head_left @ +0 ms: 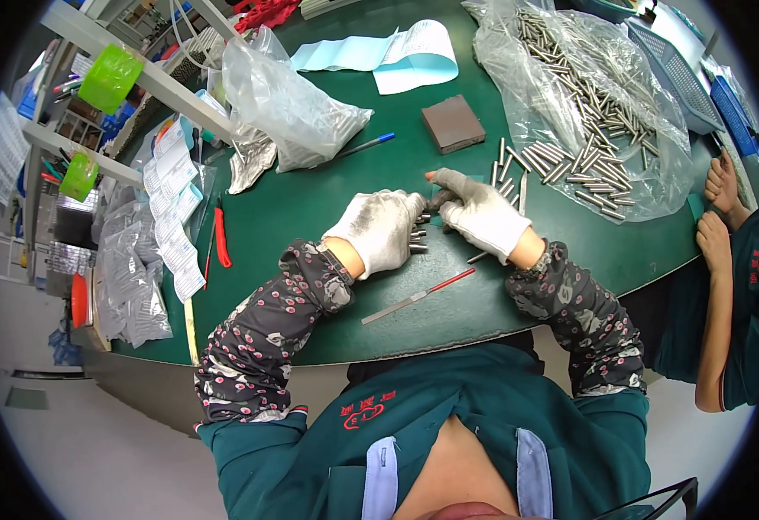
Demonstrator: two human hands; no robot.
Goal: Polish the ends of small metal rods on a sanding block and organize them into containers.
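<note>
Nearest the head camera, at the lower edge of the head view, a dark green cloth jacket (449,381) is shown, worn with black floral-patterned sleeve covers (262,325). Above it, the left hand (378,230), in a white knitted glove, is curled, and short silver cylindrical metal pins (418,249) are seen projecting from beside its fingers; whether these are gripped or merely covered cannot be told. The right hand (486,217), similarly gloved, is bent with its fingertips brought close to those of the left; whether anything is pinched between them is hidden. Both hands are placed over a dark green tabletop (310,334). Below them, a slender grey metal file with a red handle (418,296) is laid obliquely. Beyond the right hand, a brown square block (453,124) is set on the table, and to the right a large heap of silver pins (592,165) is spread on a clear plastic bag (670,173). At upper left, a blue-capped pen (369,145) is placed beside a filled translucent bag (297,113); farther left, red-handled pliers (222,238) are laid. At far right, a co-worker's bare hands (716,238) are included.
</note>
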